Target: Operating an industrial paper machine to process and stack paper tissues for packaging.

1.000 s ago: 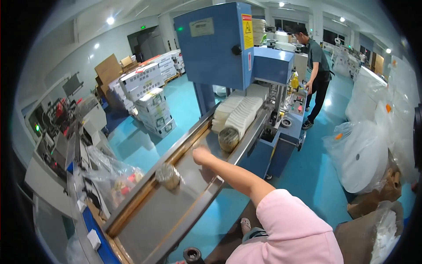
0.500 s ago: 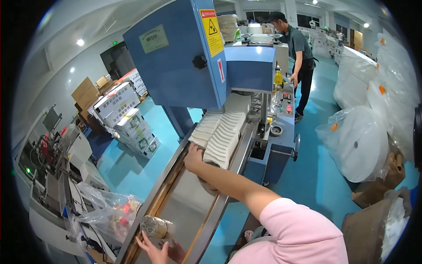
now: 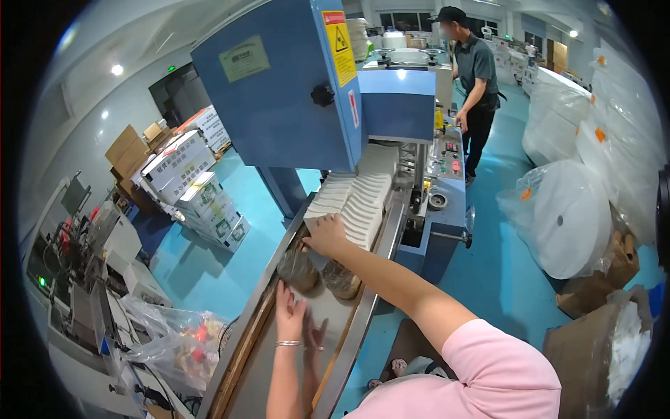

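The left hand [image 3: 290, 314] lies with fingers and thumb apart, its fingertips by the near side of the left cylinder [image 3: 298, 269] at 12 o'clock, not closed around it. The right hand [image 3: 326, 236], at 1 o'clock from the left, bends its fingers over the near end of the left row [image 3: 329, 197] of white pads; whether it clamps them cannot be told. The right cylinder [image 3: 340, 281] sits at 2 o'clock from the left hand, in the same trough [image 3: 269, 380]. Judged from this layout, both rows are already lined up, the right row [image 3: 361, 216] included; closing the left row's end against its cylinder appears unfinished. The right forearm hides where the right cylinder meets its row. The blue cabinet [image 3: 279, 91], at 11 o'clock from the right hand and cut off above, overhangs the rows' far ends.
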Demonstrator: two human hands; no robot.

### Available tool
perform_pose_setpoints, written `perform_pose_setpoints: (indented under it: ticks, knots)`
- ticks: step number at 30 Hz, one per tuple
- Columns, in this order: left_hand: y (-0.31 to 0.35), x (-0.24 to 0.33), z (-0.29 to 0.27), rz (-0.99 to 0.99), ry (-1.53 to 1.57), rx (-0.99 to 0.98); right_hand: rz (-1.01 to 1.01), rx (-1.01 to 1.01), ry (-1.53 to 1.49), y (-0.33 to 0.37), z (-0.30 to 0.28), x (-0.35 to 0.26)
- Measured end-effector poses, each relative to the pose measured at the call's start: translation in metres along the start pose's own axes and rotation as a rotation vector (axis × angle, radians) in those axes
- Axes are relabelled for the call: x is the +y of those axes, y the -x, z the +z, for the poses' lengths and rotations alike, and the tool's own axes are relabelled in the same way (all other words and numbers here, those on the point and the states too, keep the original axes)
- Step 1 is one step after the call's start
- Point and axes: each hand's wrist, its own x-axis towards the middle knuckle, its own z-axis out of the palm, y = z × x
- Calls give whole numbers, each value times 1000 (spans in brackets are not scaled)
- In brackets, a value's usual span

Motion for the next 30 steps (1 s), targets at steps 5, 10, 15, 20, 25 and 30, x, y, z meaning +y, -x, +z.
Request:
perform_pose_setpoints:
  ticks: [5,10,15,20,25,30]
  knots:
    - [-8,3,48,-62,-226,-209,2,121,-224,33,-4,-8]
    - [-14,-35,58,62,-134,-249,-90,451,-390,97,-5,-23]
    - [6,0,82,67,-412,-248,58,389,-556,187,-12,20]
    - [13,17,85,2,-512,-301,263,375,-583,263,15,70]
    - [43,43,97,34,-678,-379,466,302,-604,360,49,111]
    - [90,35,119,-61,-845,-444,580,-187,-679,502,95,166]
